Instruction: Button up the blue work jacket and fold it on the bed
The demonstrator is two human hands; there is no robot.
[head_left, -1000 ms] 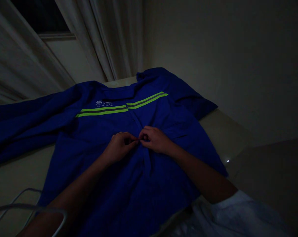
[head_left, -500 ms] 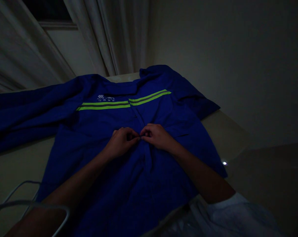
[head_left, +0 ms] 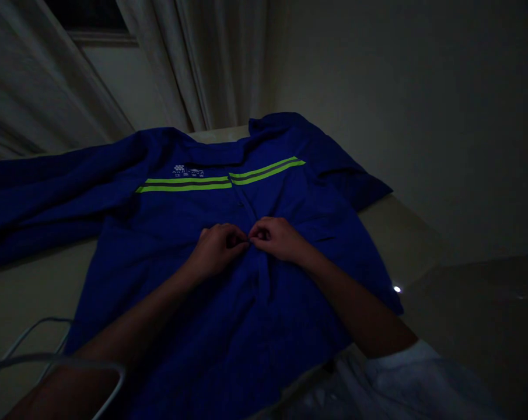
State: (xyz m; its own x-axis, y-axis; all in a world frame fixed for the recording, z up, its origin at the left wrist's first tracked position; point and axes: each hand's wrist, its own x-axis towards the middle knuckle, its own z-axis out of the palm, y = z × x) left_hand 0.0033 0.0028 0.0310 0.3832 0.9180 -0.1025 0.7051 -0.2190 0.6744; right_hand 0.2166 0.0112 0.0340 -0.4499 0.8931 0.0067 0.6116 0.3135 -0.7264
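Note:
A blue work jacket (head_left: 171, 297) with a yellow-green and grey stripe across the chest lies spread out, its front facing up and its collar at the far side. My left hand (head_left: 217, 248) pinches the jacket's front edge at the middle of the placket. Close against it, my right hand (head_left: 276, 238) pinches the same spot from the other side, the fingertips of both nearly touching. Whatever small part sits between the fingertips is too dark and hidden to make out. A white printed logo (head_left: 188, 171) shows on the chest.
Under the jacket is a pale table (head_left: 404, 233), its right edge close by. A white cable (head_left: 88, 365) loops over my left forearm at lower left. Curtains (head_left: 211, 64) hang behind, and a plain wall (head_left: 399, 99) rises at the right. The light is dim.
Both hands keep their pinch at the placket, with only a slight shift of the fingers. The view has moved a touch; the jacket lies as before.

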